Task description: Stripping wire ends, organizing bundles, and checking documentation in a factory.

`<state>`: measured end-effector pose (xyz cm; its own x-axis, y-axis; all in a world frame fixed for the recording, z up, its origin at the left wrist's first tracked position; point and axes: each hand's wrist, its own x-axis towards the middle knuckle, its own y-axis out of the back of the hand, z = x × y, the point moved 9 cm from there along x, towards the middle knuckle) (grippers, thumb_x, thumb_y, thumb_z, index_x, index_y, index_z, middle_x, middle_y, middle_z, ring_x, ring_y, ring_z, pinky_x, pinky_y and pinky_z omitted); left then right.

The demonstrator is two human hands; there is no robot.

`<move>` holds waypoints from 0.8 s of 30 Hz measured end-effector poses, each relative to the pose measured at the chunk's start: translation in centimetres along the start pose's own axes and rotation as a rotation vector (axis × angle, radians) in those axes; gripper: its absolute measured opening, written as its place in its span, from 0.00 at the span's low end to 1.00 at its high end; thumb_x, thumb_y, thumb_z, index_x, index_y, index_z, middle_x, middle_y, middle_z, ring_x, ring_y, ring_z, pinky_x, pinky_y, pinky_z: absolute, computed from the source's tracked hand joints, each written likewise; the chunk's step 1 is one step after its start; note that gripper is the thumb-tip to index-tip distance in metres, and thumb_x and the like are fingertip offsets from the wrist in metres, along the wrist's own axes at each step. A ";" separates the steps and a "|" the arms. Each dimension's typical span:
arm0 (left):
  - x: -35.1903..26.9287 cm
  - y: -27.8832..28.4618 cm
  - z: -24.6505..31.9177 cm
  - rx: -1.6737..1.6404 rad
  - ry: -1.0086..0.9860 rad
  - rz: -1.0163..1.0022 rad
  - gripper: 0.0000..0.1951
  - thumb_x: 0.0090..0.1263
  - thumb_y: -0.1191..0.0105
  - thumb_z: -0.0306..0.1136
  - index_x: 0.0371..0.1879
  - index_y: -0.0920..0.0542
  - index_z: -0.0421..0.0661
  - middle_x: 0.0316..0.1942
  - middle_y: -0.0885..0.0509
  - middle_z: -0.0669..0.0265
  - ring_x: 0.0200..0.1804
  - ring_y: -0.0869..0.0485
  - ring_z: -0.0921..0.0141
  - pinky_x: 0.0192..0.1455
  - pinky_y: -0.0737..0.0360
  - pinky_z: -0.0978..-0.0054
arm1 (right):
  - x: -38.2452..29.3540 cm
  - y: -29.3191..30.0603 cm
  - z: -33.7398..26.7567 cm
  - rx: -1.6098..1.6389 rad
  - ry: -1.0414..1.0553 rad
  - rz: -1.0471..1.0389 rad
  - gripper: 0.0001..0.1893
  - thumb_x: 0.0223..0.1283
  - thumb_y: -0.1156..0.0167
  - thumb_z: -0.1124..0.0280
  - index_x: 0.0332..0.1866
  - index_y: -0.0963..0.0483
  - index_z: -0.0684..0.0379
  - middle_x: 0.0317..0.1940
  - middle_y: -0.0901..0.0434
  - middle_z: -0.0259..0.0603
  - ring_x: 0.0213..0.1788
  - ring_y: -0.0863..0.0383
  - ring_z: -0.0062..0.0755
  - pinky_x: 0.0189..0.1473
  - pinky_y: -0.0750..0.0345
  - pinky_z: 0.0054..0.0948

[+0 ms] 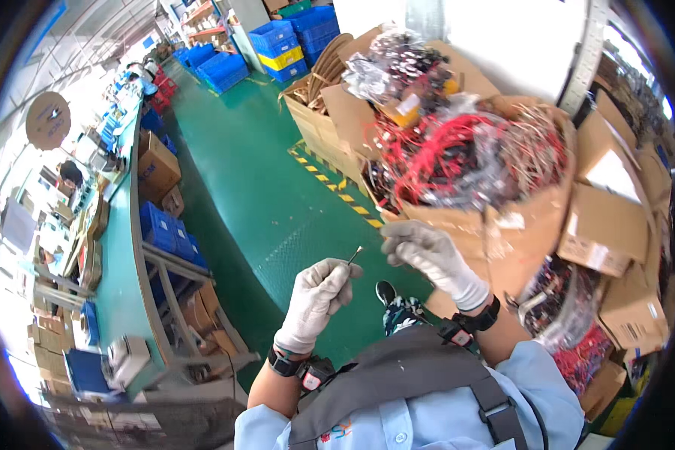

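My left hand, in a whitish work glove, pinches a short dark wire between thumb and fingers; the wire's pale tip points up and to the right. Beside it, on the right, my gloved right hand is raised with bent fingers near the front of a large cardboard box. The fingers are slightly blurred, and whether they hold anything cannot be told. Tangled red wires fill that box, with clear plastic bags and paler wires among them.
A long green-topped workbench runs along the left, with blue bins and cartons beneath. Cardboard boxes and bagged wires crowd the right. Yellow-black tape marks the green floor. Blue crates stand farther off. People sit along the far benches.
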<state>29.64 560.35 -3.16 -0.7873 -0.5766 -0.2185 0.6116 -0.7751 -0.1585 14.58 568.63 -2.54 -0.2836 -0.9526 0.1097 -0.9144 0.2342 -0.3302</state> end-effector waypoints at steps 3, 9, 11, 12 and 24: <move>9.6 6.6 3.8 0.127 0.005 0.110 0.15 0.72 0.50 0.42 0.39 0.19 0.41 0.20 0.26 0.75 0.20 0.35 0.87 0.20 0.41 0.89 | 14.5 -2.0 3.0 -0.060 -0.019 -0.226 0.20 0.64 0.42 0.71 0.60 0.32 0.63 0.46 0.24 0.32 0.43 0.27 0.16 0.47 0.27 0.20; 22.1 24.2 8.6 0.109 0.046 0.243 0.14 0.72 0.49 0.41 0.39 0.18 0.42 0.22 0.22 0.74 0.20 0.30 0.83 0.23 0.33 0.85 | 39.8 -9.2 6.0 -0.463 0.180 -0.418 0.04 0.62 0.42 0.75 0.34 0.23 0.63 0.24 0.22 0.35 0.26 0.23 0.21 0.31 0.25 0.23; 25.9 31.0 9.7 0.420 -0.046 0.412 0.13 0.71 0.48 0.38 0.41 0.19 0.39 0.23 0.20 0.71 0.23 0.25 0.81 0.26 0.27 0.81 | 47.0 -11.9 7.9 -0.630 0.344 -0.551 0.05 0.61 0.42 0.74 0.31 0.25 0.63 0.23 0.23 0.39 0.24 0.23 0.25 0.28 0.27 0.25; 28.4 33.5 11.5 0.597 -0.023 0.407 0.12 0.68 0.46 0.33 0.42 0.19 0.37 0.26 0.17 0.65 0.25 0.20 0.75 0.30 0.23 0.76 | 51.2 -12.2 10.0 -0.658 0.187 -0.576 0.07 0.61 0.42 0.73 0.29 0.25 0.63 0.22 0.23 0.39 0.24 0.24 0.27 0.27 0.28 0.27; 61.6 68.1 31.1 0.027 -0.242 0.481 0.12 0.72 0.51 0.31 0.47 0.20 0.36 0.21 0.26 0.75 0.20 0.35 0.85 0.22 0.38 0.86 | 103.2 -10.7 8.8 -0.444 0.210 -0.026 0.11 0.68 0.50 0.65 0.38 0.25 0.61 0.24 0.24 0.35 0.24 0.28 0.20 0.27 0.31 0.19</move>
<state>20.35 463.99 2.50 -0.4162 -0.9087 -0.0318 0.9079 -0.4133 -0.0697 -2.31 466.09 4.05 -0.2698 -0.9101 0.3146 -0.9437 0.3149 0.1014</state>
